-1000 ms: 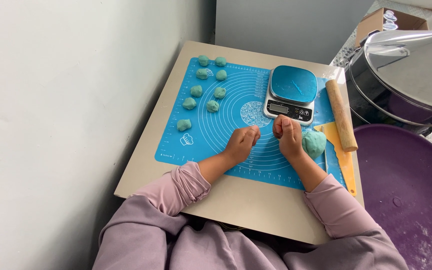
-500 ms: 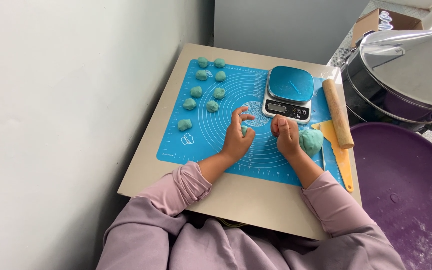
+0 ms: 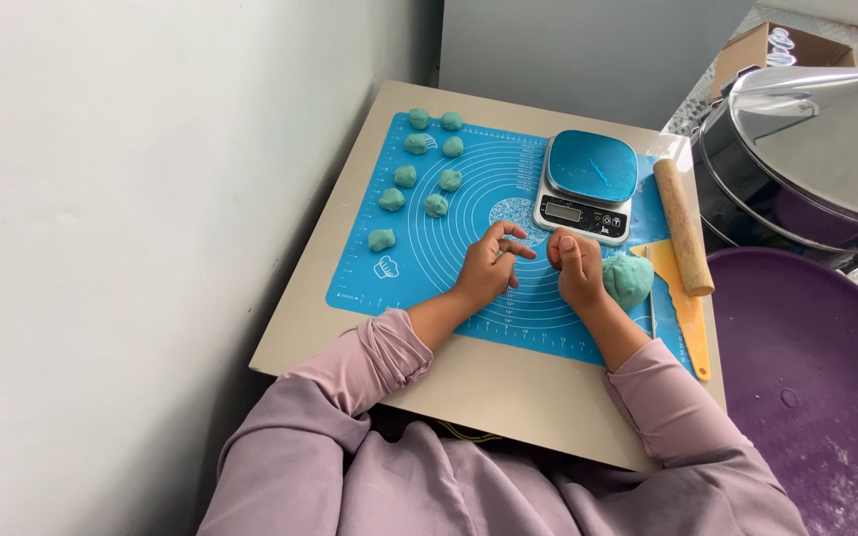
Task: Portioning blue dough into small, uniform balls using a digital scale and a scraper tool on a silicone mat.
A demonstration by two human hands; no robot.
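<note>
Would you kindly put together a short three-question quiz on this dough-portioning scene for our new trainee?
1. True or false: the pan of the kitchen scale has a dough piece on it.
2. How many small dough balls lie at the far left of the blue mat?
3. Which lies nearest the right hand? A) the rolling pin B) the large dough lump C) the yellow scraper

Key
1. False: the pan is bare.
2. Nine.
3. B: the lump sits right beside the right hand, which is curled in a fist, while the left hand rests on the mat with fingers loosely spread.
</note>
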